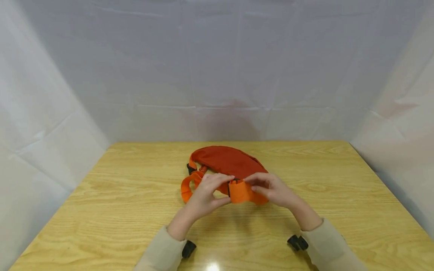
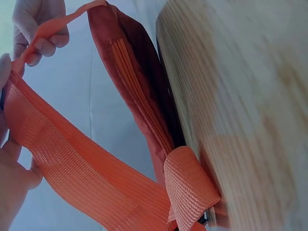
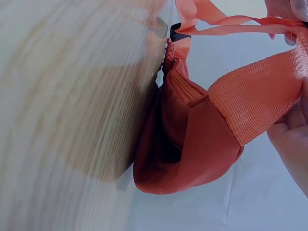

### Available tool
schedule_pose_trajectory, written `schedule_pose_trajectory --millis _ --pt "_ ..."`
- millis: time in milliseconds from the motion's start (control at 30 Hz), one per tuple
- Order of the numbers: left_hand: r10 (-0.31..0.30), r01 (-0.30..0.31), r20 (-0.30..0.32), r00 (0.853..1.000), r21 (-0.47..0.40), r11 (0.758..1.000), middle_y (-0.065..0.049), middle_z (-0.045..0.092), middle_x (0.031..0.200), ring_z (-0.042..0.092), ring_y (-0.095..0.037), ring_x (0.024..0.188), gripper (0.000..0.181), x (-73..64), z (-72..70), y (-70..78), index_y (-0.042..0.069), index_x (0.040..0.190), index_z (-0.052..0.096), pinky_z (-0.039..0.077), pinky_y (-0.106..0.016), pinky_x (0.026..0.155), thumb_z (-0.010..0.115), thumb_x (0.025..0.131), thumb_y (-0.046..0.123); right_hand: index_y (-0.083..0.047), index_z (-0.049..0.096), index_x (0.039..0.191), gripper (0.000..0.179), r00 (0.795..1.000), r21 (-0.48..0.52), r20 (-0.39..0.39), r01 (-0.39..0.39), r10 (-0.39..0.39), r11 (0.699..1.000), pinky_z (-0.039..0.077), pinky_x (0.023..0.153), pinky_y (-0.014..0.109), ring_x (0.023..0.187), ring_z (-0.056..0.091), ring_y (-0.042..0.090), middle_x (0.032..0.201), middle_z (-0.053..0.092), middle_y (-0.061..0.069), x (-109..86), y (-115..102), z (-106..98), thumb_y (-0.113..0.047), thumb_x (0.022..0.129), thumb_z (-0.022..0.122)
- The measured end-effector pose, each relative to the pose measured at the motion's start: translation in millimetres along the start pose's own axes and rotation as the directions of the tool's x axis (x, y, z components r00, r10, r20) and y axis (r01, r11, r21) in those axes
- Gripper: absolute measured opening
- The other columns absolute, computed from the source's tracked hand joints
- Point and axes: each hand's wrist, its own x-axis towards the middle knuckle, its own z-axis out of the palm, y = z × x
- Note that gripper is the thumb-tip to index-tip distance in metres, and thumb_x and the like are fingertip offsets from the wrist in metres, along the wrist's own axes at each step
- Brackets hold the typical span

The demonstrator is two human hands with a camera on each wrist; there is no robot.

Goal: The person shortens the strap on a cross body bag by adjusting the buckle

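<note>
A red waist bag (image 1: 227,160) rests on the table, its orange webbing strap (image 1: 241,192) lifted in front of it. My left hand (image 1: 207,194) pinches the strap at a narrow black buckle (image 1: 229,190), thumb below and fingers above. To the right of that, my right hand (image 1: 272,188) pinches the same strap between thumb and fingers. The left wrist view shows the strap (image 2: 91,173) running from my left hand (image 2: 14,185) down to a loop near the table. In the right wrist view, wide webbing (image 3: 260,91) joins the bag's end (image 3: 207,144) beside my right hand (image 3: 291,130).
A second black buckle (image 1: 191,169) sits on the strap at the bag's left, above a loose orange loop (image 1: 185,190). The wooden table (image 1: 101,210) ends at a pale sheet wall (image 1: 217,75) behind. Black wrist devices (image 1: 297,243) sit at both cuffs.
</note>
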Motion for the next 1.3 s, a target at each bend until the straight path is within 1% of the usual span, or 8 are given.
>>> schedule_pose_trajectory --millis 367,500,667,833,933,1067,1200,1300 --pt "-0.012 0.012 0.039 0.999 0.001 1.0 -0.007 0.06 0.104 0.053 -0.016 0.096 0.051 1.4 0.7 -0.4 0.0 0.11 0.057 0.035 -0.032 0.077 0.078 0.065 0.009 0.004 0.057 0.105 0.02 0.998 -0.004 -0.068 0.013 -0.013 1.0 0.046 0.076 0.029 0.089 0.056 0.016 0.1 0.057 0.014 1.9 -3.5 5.8 0.006 0.086 0.05" --pt "-0.003 0.003 0.045 0.999 0.003 1.0 -0.007 0.06 0.104 0.054 -0.016 0.095 0.052 1.1 1.2 -0.9 0.0 0.11 0.058 0.034 -0.032 0.076 0.079 0.064 0.009 0.005 0.056 0.106 0.022 0.995 0.015 -0.082 0.052 -0.05 0.999 0.047 0.075 0.029 0.088 0.056 0.015 0.101 0.057 0.015 2.7 -4.9 8.3 0.008 0.085 0.05" --pt "0.0 0.0 0.026 1.0 0.017 1.0 -0.008 0.061 0.103 0.055 -0.017 0.094 0.054 0.3 1.6 -0.7 -0.002 0.111 0.057 0.035 -0.034 0.076 0.079 0.063 0.008 0.007 0.054 0.111 0.025 0.991 0.008 -0.084 0.103 -0.102 0.995 0.047 0.075 0.029 0.09 0.057 0.016 0.104 0.057 0.018 3.3 -6.1 11.0 0.006 0.087 0.049" --pt "-0.026 0.026 -0.003 1.0 0.03 0.999 -0.008 0.061 0.103 0.055 -0.017 0.092 0.055 0.1 2.1 -0.2 -0.002 0.111 0.057 0.036 -0.034 0.077 0.08 0.063 0.012 0.008 0.052 0.116 0.031 0.988 -0.038 -0.083 0.125 -0.128 0.991 0.047 0.074 0.029 0.091 0.057 0.015 0.109 0.057 0.018 3.1 -6.8 13.8 -0.001 0.087 0.052" --pt "-0.042 0.042 -0.015 0.999 0.018 0.999 -0.006 0.061 0.102 0.055 -0.015 0.091 0.053 0.2 2.4 0.0 0.001 0.109 0.057 0.037 -0.033 0.078 0.08 0.063 0.015 0.007 0.053 0.116 0.037 0.979 -0.104 -0.095 0.17 -0.18 0.98 0.048 0.072 0.029 0.089 0.057 0.016 0.108 0.058 0.016 3.2 -5.6 16.1 -0.003 0.082 0.06" --pt "-0.054 0.054 -0.021 0.998 -0.018 0.998 -0.004 0.06 0.1 0.054 -0.015 0.091 0.051 0.3 2.3 0.3 0.003 0.108 0.057 0.041 -0.03 0.079 0.079 0.063 0.014 0.007 0.053 0.116 0.048 0.958 -0.215 -0.123 0.228 -0.258 0.95 0.048 0.069 0.029 0.086 0.057 0.017 0.104 0.06 0.014 3.0 -5.7 19.6 -0.006 0.073 0.07" --pt "-0.062 0.06 -0.02 0.998 -0.051 0.997 -0.004 0.058 0.098 0.054 -0.016 0.09 0.047 0.2 2.5 1.1 0.004 0.106 0.058 0.045 -0.026 0.076 0.078 0.065 0.012 0.005 0.055 0.114 0.051 0.946 -0.297 -0.158 0.228 -0.284 0.927 0.047 0.068 0.029 0.084 0.057 0.016 0.101 0.061 0.011 3.0 -7.6 22.9 -0.009 0.069 0.074" --pt "-0.061 0.06 -0.016 0.998 -0.049 0.997 -0.004 0.058 0.096 0.054 -0.016 0.088 0.046 0.2 2.8 1.6 0.003 0.104 0.058 0.045 -0.025 0.076 0.078 0.064 0.013 0.002 0.058 0.112 0.05 0.944 -0.337 -0.175 0.209 -0.279 0.918 0.047 0.069 0.028 0.084 0.057 0.015 0.099 0.062 0.007 3.3 -7.9 24.4 -0.01 0.067 0.076"
